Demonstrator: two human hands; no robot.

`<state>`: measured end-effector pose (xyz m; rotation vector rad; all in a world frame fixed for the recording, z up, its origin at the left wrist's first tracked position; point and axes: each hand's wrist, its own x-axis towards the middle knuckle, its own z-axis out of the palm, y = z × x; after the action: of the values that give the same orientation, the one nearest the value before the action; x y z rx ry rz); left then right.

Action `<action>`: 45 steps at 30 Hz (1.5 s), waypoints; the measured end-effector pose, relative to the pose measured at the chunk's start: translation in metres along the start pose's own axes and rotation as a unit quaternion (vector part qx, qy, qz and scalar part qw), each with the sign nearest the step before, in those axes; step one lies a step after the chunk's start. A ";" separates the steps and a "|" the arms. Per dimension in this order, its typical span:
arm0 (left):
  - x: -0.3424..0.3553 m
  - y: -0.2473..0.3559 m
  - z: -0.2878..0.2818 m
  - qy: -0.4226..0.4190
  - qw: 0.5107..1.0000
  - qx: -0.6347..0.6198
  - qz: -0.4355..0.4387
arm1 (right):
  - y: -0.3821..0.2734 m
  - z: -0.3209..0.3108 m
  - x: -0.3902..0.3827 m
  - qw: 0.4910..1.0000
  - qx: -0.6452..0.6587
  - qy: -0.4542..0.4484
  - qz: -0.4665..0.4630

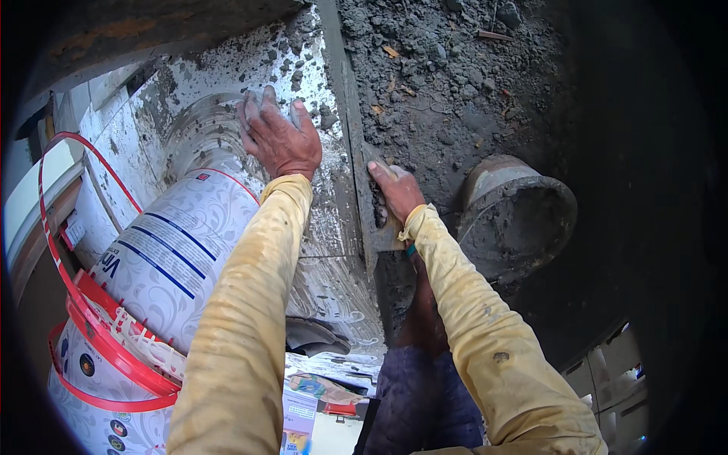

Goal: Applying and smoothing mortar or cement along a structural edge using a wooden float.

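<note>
The right hand (pixel 396 193) was curled around a flat tool (pixel 388 241), thumb lying near its upper end; the tool stood along the grey edge strip (pixel 341 98) of a white, mortar-spattered panel (pixel 326 208). That grip was closed. The left hand (pixel 282 140) held nothing — its fingers were spread over the panel, palm down. Both arms, in stained yellow sleeves (pixel 246 311), reached up from below, the left slanting rightward, the right slanting leftward. Beside the left forearm was a white patterned bucket (pixel 186 243) — dark lettering and blue lines ran across its side. A second bucket (pixel 91 379) bore small round emblems. To the right, a mortar-coated pail (pixel 485 178) sat on crumbly grey earth (pixel 425 98).
</note>
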<state>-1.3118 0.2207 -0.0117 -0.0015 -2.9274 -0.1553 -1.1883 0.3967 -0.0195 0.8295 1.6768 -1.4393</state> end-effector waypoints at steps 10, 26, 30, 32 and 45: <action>0.002 0.008 0.006 0.029 0.999 -0.022 -0.007 | 0.146 0.043 -0.105 0.998 -0.063 0.006 0.024; 0.002 0.003 0.003 0.020 1.000 -0.010 -0.013 | -0.041 -0.010 0.006 1.000 0.024 0.004 0.011; 0.002 -0.005 0.000 0.024 1.000 0.009 -0.008 | 0.018 0.010 -0.034 0.999 -0.029 -0.019 0.021; 0.002 -0.002 0.000 0.029 0.999 0.006 -0.012 | 0.057 0.018 -0.065 0.993 -0.114 -0.008 0.012; 0.004 -0.009 -0.001 0.021 1.000 -0.005 -0.004 | 0.028 0.027 -0.119 0.975 0.201 -0.043 0.087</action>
<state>-1.3156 0.2117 -0.0104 0.0130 -2.8849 -0.1697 -1.1015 0.3747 0.0676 1.0873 1.2290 -1.6898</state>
